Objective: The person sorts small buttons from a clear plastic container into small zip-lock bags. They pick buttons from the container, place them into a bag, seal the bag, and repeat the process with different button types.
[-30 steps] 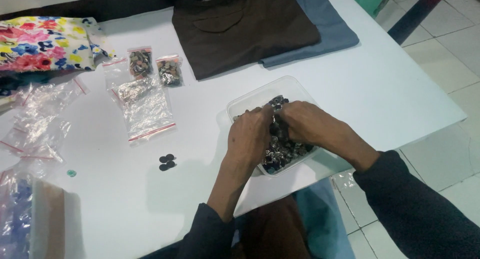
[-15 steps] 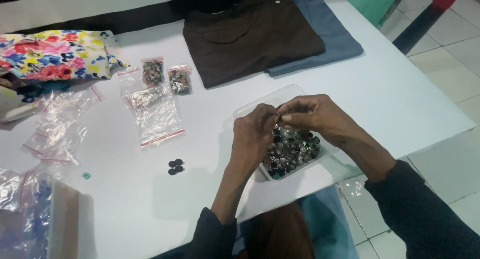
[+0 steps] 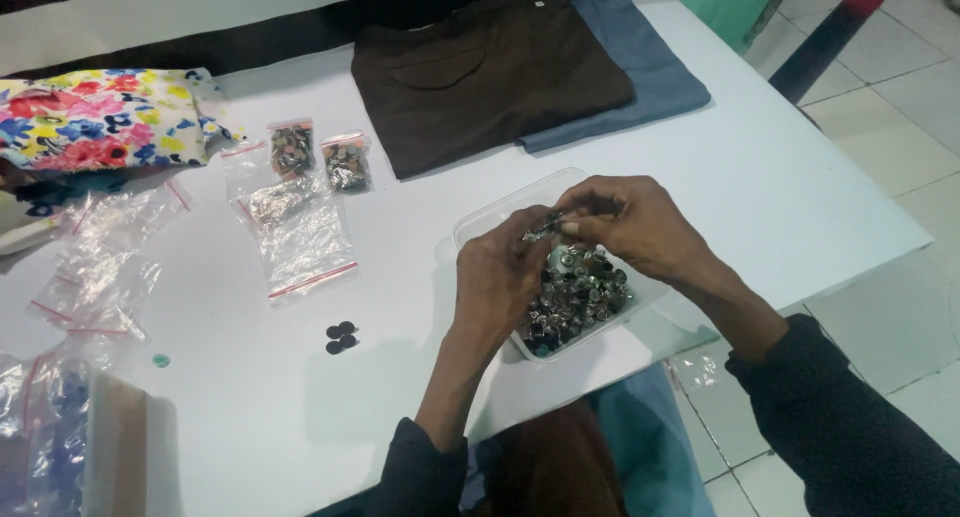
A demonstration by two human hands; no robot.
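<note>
**A:** Head view, hands. What do they hold?

**B:** The left hand (image 3: 505, 277) and right hand (image 3: 630, 222) meet above a clear rectangular plastic tub (image 3: 480, 222) at the near edge of the white table (image 3: 780, 177). The fingertips of both are pinched together on a small dark metal piece (image 3: 545, 227), held between them just over the tub. Its exact form is too small to tell.

**A:** And the tub's contents?

**B:** A heap of small round silvery and dark metal buttons (image 3: 580, 292), filling the tub's near half.

**A:** Head view, surroundings?

**B:** Three small black discs (image 3: 340, 337) lie on the table left of the left forearm. Further left lie crumpled clear zip bags with red seal strips (image 3: 300, 237); two small filled zip bags (image 3: 320, 157) sit beyond them. A folded dark brown garment (image 3: 490, 77) overlaps a folded grey-blue garment (image 3: 650, 67) at the far side. A floral-printed cloth (image 3: 100, 117) occupies the far left.

**A:** What could go wrong from here?

**B:** In my judgement, the pinched piece could slip; being small, it might bounce past the tub. The tub stands close to the table's near edge, so a nudge from either wrist could tip it and scatter the buttons onto the tiled floor (image 3: 900, 87). The loose black discs could be swept off by a sleeve.
</note>
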